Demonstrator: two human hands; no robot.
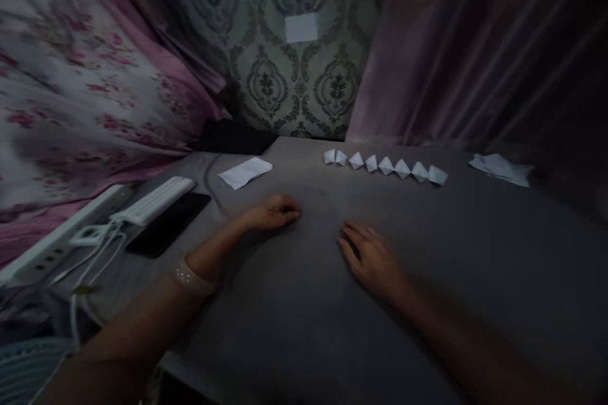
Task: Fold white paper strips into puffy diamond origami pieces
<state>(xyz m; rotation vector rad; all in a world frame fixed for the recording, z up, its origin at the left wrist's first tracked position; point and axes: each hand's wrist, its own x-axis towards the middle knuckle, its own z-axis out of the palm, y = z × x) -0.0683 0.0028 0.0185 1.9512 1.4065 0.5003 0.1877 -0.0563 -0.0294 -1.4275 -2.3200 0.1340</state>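
My left hand (274, 212) rests on the grey tabletop (304, 329) with its fingers curled in toward the thumb, and nothing shows in it. Across a short gap, my right hand (368, 253) lies palm down, fingers stretched out and thumb apart, holding nothing. Beyond the hands, several folded white paper shapes (386, 166) stand in a slanting row. White paper sheets (246, 173) lie behind my left hand. Another loose pile of white paper (501, 169) sits at the far right.
At the left are a black phone (168, 226), a white box-shaped device (159, 200) with cables, and a white power strip (66, 237). A dark flat item (232, 137) lies at the back. Floral fabric (90, 82) and a pink curtain (418, 76) flank the table.
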